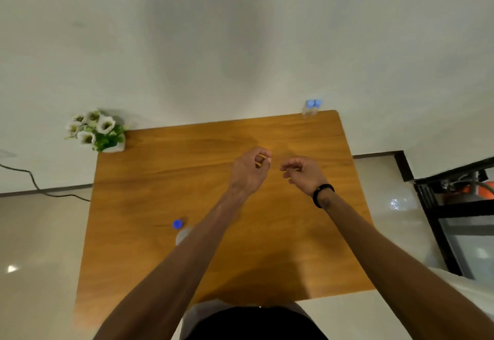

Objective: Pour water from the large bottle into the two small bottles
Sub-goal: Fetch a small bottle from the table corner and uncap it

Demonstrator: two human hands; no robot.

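Wooden table (149, 184), flower pot (113, 145) at corner, black cable (34, 183) beyond.

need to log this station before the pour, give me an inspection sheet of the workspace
surface: wooden table, bare wood across the middle.
job's things: large bottle with blue cap at the near left, partly behind the left forearm; two small bottles with blue caps, side by side at the far right corner, caps on.
clutter: white pot of flowers at the far left corner.
grippers: left hand and right hand over mid table, fingers curled, holding nothing visible; black band on the right wrist.
cables: dark cable along the floor at left.
surroundings: pale wall, glossy floor, black-framed unit at right.
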